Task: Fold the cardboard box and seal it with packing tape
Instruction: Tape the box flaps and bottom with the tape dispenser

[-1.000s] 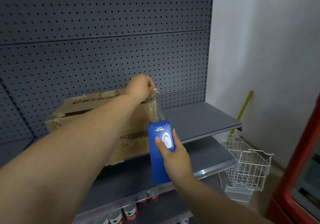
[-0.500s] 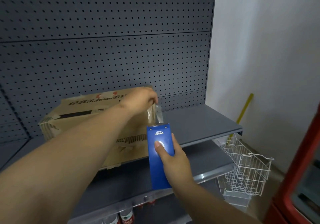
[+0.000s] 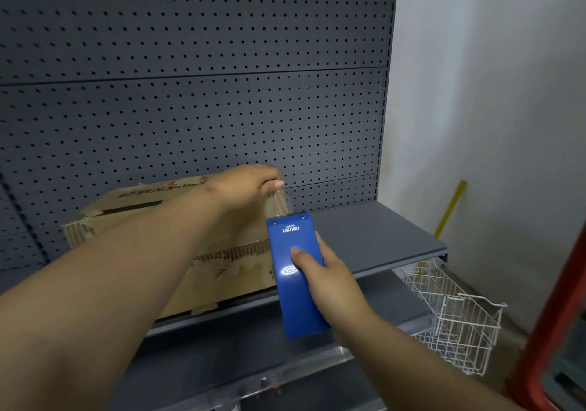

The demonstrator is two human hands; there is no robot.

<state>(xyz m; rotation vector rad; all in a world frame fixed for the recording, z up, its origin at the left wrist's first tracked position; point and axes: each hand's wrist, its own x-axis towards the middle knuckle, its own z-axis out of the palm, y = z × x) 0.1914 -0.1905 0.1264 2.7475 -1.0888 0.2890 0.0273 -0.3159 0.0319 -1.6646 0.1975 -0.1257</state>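
Here the worn brown cardboard box, flaps down and its edges torn, lies on the grey shelf against the pegboard. The right hand wraps its grip around a blue tape dispenser printed "deli No.801", while the left hand pinches the clear tape at the box's right end. Since the earlier frame the left hand has dropped lower, shortening the drawn strip.

dim, soft light w/ a glare spot on my blue tape dispenser; wide-angle bend at edges, left hand slightly blurred.
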